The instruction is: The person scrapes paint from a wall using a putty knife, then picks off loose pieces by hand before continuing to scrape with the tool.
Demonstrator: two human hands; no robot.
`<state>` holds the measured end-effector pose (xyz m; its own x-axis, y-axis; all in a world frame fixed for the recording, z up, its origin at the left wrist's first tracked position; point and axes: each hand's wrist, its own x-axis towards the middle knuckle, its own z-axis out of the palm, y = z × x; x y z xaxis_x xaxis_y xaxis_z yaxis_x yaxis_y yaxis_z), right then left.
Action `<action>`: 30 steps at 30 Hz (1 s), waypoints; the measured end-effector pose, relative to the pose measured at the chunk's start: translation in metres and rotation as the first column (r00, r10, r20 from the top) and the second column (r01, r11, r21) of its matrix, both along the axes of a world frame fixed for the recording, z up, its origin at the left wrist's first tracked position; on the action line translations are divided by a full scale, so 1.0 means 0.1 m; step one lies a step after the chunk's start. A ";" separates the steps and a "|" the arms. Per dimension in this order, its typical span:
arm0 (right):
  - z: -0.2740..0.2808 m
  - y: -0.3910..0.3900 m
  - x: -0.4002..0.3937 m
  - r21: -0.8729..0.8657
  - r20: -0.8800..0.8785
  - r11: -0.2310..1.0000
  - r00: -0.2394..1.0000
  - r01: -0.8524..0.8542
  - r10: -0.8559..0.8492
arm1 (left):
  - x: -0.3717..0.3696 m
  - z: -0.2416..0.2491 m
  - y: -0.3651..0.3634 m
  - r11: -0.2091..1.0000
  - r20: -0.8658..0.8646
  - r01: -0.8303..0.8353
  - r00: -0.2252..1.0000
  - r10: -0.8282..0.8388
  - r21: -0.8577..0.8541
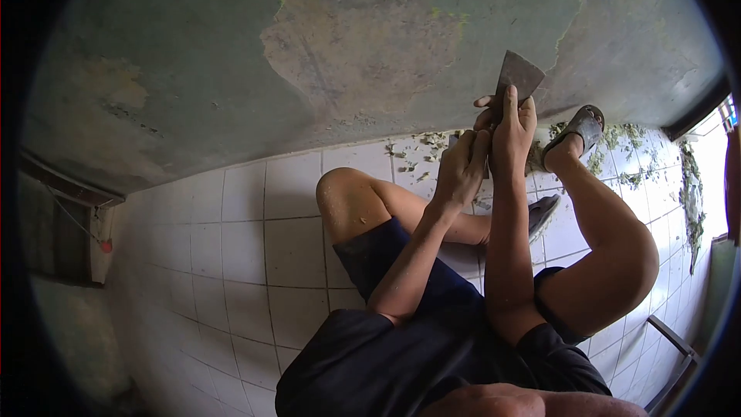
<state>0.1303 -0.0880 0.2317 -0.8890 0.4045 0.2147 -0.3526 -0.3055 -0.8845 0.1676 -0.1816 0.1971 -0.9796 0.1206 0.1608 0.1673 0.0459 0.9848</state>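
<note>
A flat metal scraper (519, 76) with a wide, dark blade points up toward the wall. My right hand (512, 127) is closed on it, with the thumb lying along the lower part of the blade. Close beside it, my left hand (461, 164) is closed, its fingers bent toward my right hand. A grey edge and a dark piece show around my left hand, but what it holds is too hidden to name. Behind both hands stands the wall (363, 46), with green paint and bare, patchy brown areas.
Paint flakes (417, 156) lie on the white tiled floor (297, 251) along the wall, with a larger heap (691, 193) at the right. My bent legs and sandalled feet flank the hands. A dark metal frame (671, 336) stands at the lower right.
</note>
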 end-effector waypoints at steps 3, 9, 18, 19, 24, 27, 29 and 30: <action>-0.04 -0.16 -0.06 0.038 0.016 0.998 0.998 -0.057 0.057 | 0.01 -0.05 -0.06 0.995 -0.031 -0.098 0.995 0.099 0.029; 0.18 -0.47 -0.35 0.050 0.023 0.988 0.990 -0.143 0.142 | -0.37 -0.01 -0.10 0.956 -0.096 -0.251 0.959 0.267 0.155; 0.33 -0.40 -0.71 0.077 0.069 0.973 0.975 -0.217 0.212 | -0.62 0.06 0.06 0.912 -0.041 -0.338 0.933 0.357 0.234; 0.37 -0.35 -0.68 0.060 0.145 0.948 0.942 -0.313 0.302 | -0.62 -0.01 0.09 0.885 -0.095 -0.382 0.903 0.418 0.268; 0.16 -0.36 -0.82 -0.059 0.115 0.917 0.910 -0.394 0.398 | -0.54 -0.23 0.08 0.854 -0.054 -0.432 0.884 0.465 0.290; 0.16 -0.47 -0.89 -0.125 0.040 0.920 0.924 -0.372 0.380 | -0.54 -0.32 0.05 0.840 -0.053 -0.424 0.883 0.467 0.338; 0.15 -0.47 -0.93 -0.113 0.028 0.924 0.928 -0.365 0.371 | -0.53 -0.40 0.02 0.827 -0.079 -0.437 0.867 0.492 0.354; 0.15 -0.47 -0.95 -0.096 0.011 0.925 0.929 -0.368 0.370 | -0.55 -0.42 0.00 0.830 -0.072 -0.436 0.870 0.488 0.348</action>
